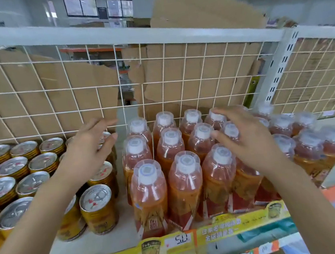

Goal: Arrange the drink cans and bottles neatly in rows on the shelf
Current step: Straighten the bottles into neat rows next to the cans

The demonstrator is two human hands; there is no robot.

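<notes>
Gold drink cans (pixel 98 210) with silver tops stand in rows on the left of the shelf (pixel 113 243). Orange drink bottles (pixel 149 193) with white caps under clear covers stand in rows at the middle and right. My left hand (pixel 88 150) hovers over the rightmost cans, fingers spread and relaxed, holding nothing. My right hand (pixel 245 136) is spread above the bottle caps on the right side of the group, fingers loosely bent, gripping nothing. Whether its fingertips touch the caps is unclear.
A white wire grid (pixel 157 82) backs the shelf, with brown cardboard behind it. A grey slotted upright (pixel 280 66) stands at the right. Yellow price strips (pixel 175 243) run along the shelf's front edge. A bare gap lies between cans and bottles.
</notes>
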